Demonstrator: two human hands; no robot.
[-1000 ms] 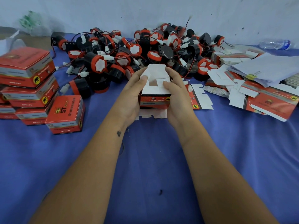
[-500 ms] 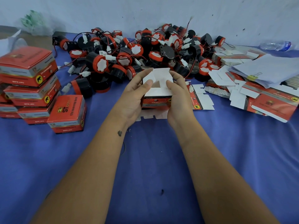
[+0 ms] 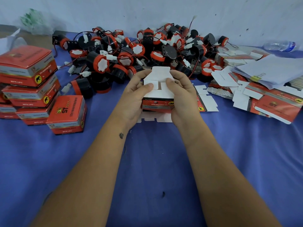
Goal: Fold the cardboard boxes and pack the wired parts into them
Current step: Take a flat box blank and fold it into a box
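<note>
Your left hand (image 3: 134, 99) and your right hand (image 3: 182, 97) both grip 1 red cardboard box (image 3: 158, 104) at the middle of the blue cloth (image 3: 155, 161), fingers curled round its sides. Each thumb presses down on a small white flap (image 3: 150, 84) at the box's open top, while a larger white flap (image 3: 161, 72) stands up behind them at the far edge. More white flaps stick out under the box toward you. Just beyond your hands lies the heap of black-and-red wired parts (image 3: 147, 53), against the wall. To your left sit the folded boxes (image 3: 29, 82), stacked, with 1 more (image 3: 67, 114) standing beside the stack. To your right lie flat unfolded boxes (image 3: 268, 102) and a clipped sheaf of paper (image 3: 275, 69).
</note>
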